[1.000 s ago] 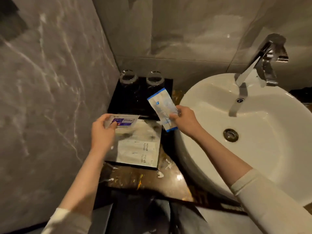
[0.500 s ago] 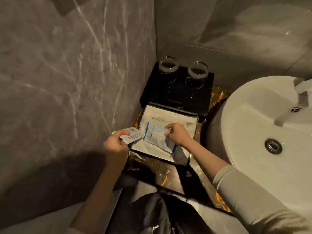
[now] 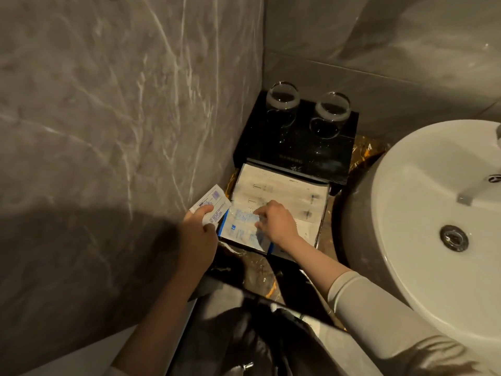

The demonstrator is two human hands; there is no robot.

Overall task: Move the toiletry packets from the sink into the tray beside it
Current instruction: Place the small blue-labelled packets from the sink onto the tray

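The right hand (image 3: 276,226) lies palm down on a blue-edged packet (image 3: 241,233), fingers bent and pressing its top; whether it pinches the packet or only rests on it cannot be told. That packet is a clear, crinkled plastic sachet with pale blue print, a solid blue band along its 9 o'clock edge and another blue strip at its 5 o'clock corner. It lies flat on the near end of the tray (image 3: 322,210), on top of larger white packets (image 3: 282,191) that fill the tray and carry faint grey lettering and small drawings.

The left hand (image 3: 198,234) is closed around a small white packet (image 3: 212,207), thumb on top and fingers beneath. This one is a flat rectangular sachet with blue and dark print and a small square mark near its far end. It is tilted, pointing toward 11 o'clock, and held just beside the tray's 9 o'clock edge, close to the marble wall (image 3: 108,118).

At 12 o'clock from the tray stands a black box (image 3: 292,150) with two upturned glasses (image 3: 307,109) on it. At 3 o'clock sits the white sink (image 3: 423,213), its metal drain (image 3: 454,238) visible, with no packet showing in the part of the basin in view. All of it rests on a dark, glossy desk (image 3: 252,270).
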